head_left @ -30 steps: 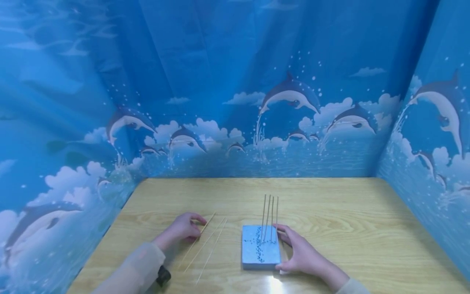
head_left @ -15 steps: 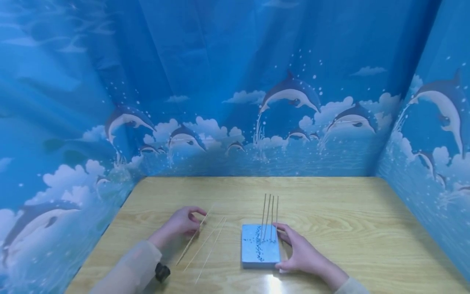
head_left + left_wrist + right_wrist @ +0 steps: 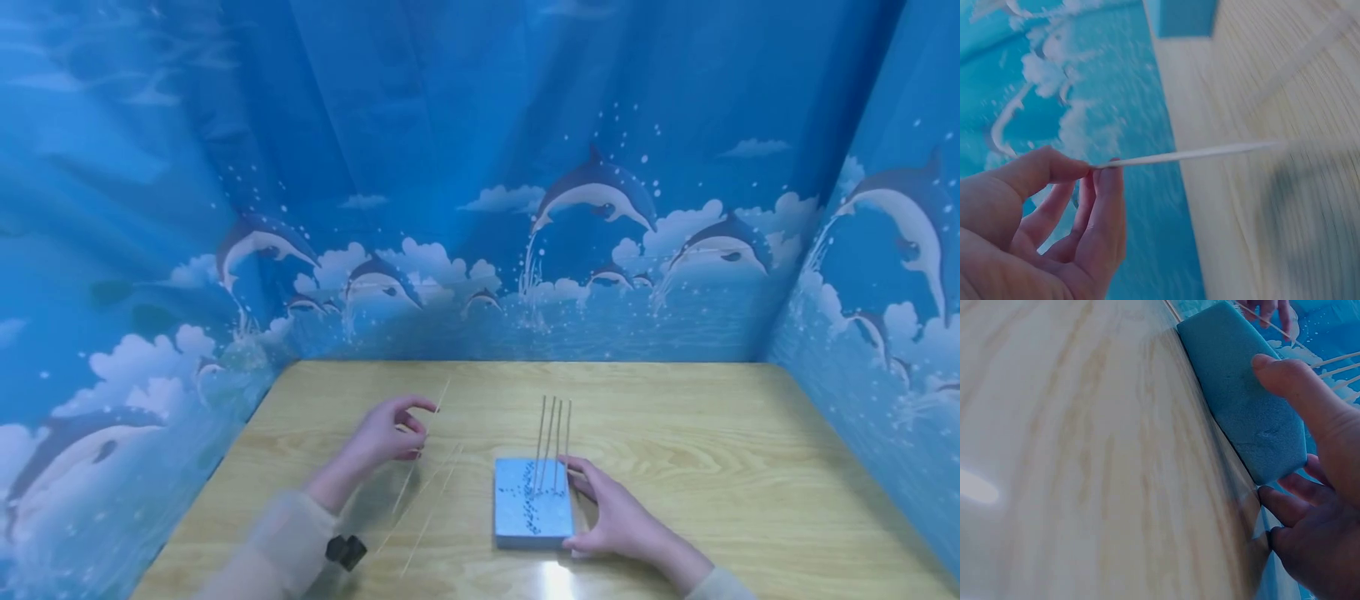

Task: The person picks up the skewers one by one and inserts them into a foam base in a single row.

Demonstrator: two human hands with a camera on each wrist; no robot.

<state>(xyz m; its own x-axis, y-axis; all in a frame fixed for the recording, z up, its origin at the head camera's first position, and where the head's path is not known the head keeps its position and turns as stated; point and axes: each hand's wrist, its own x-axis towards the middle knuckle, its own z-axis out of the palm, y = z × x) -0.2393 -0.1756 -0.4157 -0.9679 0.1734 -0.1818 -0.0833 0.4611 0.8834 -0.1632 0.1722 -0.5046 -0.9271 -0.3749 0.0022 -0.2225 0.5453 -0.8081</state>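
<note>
Between thumb and fingertips, my left hand (image 3: 386, 432) pinches a thin bamboo skewer (image 3: 1197, 153), raised above the table on the left. In the left wrist view one end lies at the fingertips and the rest stretches right, blurring at the far end. My right hand (image 3: 618, 515) holds the right side of a light blue foam block (image 3: 1241, 400), thumb at the near corner and fingers around the back. Several upright skewers (image 3: 540, 442) stand in the block's top, toward its right half. Many small dark holes dot that top, mostly in a band down the middle.
Two loose skewers (image 3: 430, 522) lie slantwise on the wood-grain table (image 3: 675, 417), between the left hand and the block. A small black object (image 3: 347, 552) sits at the left wrist. A blue dolphin-print curtain (image 3: 450, 167) surrounds the table's back and sides.
My left hand has picked a skewer up off the table and moved slightly right and away, carrying it. The right hand and block have stayed put.
</note>
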